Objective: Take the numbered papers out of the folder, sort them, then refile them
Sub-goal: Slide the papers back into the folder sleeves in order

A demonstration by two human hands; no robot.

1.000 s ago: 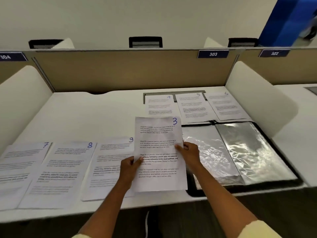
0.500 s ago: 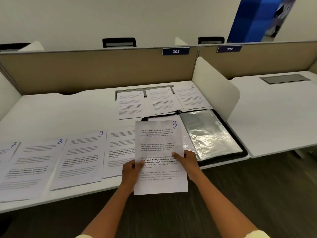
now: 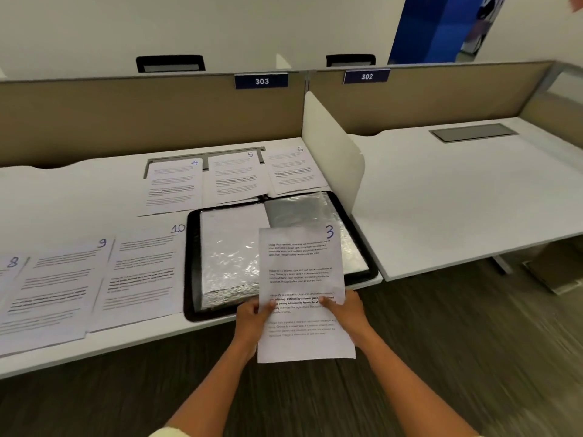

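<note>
Head view, left hand (image 3: 252, 316), right hand (image 3: 347, 313) pinching paper 3 (image 3: 303, 279)

Both hands, left hand (image 3: 252, 316) and right hand (image 3: 345, 312), hold paper 3 (image 3: 303, 279). The open folder (image 3: 230, 257) lies just behind; papers 4 (image 3: 173, 187), 5 (image 3: 236, 178), 6 (image 3: 295, 170) farther back. Papers 10 (image 3: 142, 269), 9 (image 3: 60, 285) and seemingly 8 (image 3: 11, 263) lie leftward.

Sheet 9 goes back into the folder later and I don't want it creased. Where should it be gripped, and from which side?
Sheet 9 lies flat, its near end about at the desk's front edge. Probably best to come from the front, slide that end just past the edge and pinch it. Sheet 10 overlaps its right side.
</note>
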